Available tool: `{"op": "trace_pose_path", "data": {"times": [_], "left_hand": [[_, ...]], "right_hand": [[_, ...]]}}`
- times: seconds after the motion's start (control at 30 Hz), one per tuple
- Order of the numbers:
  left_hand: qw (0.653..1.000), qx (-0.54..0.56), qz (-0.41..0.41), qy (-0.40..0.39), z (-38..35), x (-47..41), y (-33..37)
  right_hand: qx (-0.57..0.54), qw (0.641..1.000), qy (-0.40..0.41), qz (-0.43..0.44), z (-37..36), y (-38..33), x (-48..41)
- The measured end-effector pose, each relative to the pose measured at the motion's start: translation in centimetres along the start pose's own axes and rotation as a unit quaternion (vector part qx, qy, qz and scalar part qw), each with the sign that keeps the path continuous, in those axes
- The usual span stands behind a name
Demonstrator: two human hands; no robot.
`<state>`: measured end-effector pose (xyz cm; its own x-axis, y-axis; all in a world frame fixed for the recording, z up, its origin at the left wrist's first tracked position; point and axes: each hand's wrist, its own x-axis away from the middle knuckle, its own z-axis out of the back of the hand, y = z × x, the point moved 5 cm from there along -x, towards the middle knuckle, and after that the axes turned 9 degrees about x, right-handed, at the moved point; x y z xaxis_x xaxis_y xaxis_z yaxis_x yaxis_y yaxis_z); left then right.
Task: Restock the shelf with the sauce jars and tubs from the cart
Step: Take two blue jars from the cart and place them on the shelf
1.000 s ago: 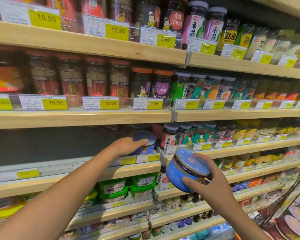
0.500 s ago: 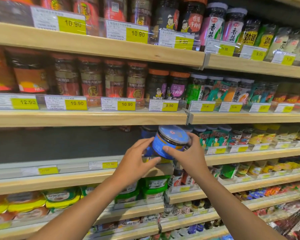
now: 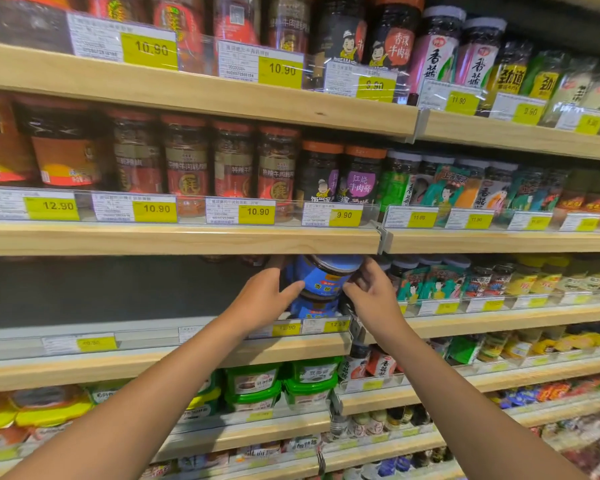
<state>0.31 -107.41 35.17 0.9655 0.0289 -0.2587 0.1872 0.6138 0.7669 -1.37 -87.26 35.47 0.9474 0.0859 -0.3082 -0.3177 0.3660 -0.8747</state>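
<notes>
STOCKING UP: A wooden shelf point(image 3: 187, 355), bare along its left stretch, gains a second tier at its right end. A person's left hand point(image 3: 267, 296) and right hand point(image 3: 371, 292) clasp the upper blue tub point(image 3: 326, 275) from either side, fingers curled round its wall and lid rim. It sits tilted directly above the lower blue tub point(image 3: 312, 308), near the front edge.

The tub is squat, stiff-walled and glossy, and probably dense with sauce and slippery. A hold low on the sides, beneath the lid, looks safest; the stack could slide.

The yellow price tag point(image 3: 336, 325) below reads 12.90. A tag on the higher shelf point(image 3: 187, 239) reads 10.90, and a purple-labelled jar point(image 3: 359, 183) reads 红烧牛肉酱. The tub's own writing is too blurred to read.
</notes>
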Motion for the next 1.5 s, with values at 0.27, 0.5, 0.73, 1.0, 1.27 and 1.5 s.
{"op": "trace_pose_path", "data": {"times": [0.27,0.5,0.73,1.0,1.27,1.5], "left_hand": [[0.998,0.049,0.039,0.0,-0.8,-2.4,-1.2],[0.996,0.085,0.034,0.015,-1.8,-3.0,-2.4],[0.992,0.119,0.014,0.025,-2.4,-3.5,-3.2],[0.995,0.103,0.014,0.013,-2.4,-2.5,-1.4],[0.999,-0.015,0.016,0.031,-1.9,-0.4,-0.8],[0.974,-0.177,-0.119,0.075,-4.7,3.6,1.1]], "right_hand": [[0.065,0.995,0.057,-0.04,-0.6,0.6,-2.6],[0.079,0.996,0.036,-0.023,-1.9,1.4,-2.9],[0.101,0.994,0.043,0.004,-2.5,1.6,-2.7],[0.088,0.995,0.042,0.012,-0.9,0.8,-1.8],[0.039,0.999,0.004,-0.015,-2.0,2.5,-0.5],[0.239,0.965,0.04,0.102,3.0,1.8,4.0]]}}
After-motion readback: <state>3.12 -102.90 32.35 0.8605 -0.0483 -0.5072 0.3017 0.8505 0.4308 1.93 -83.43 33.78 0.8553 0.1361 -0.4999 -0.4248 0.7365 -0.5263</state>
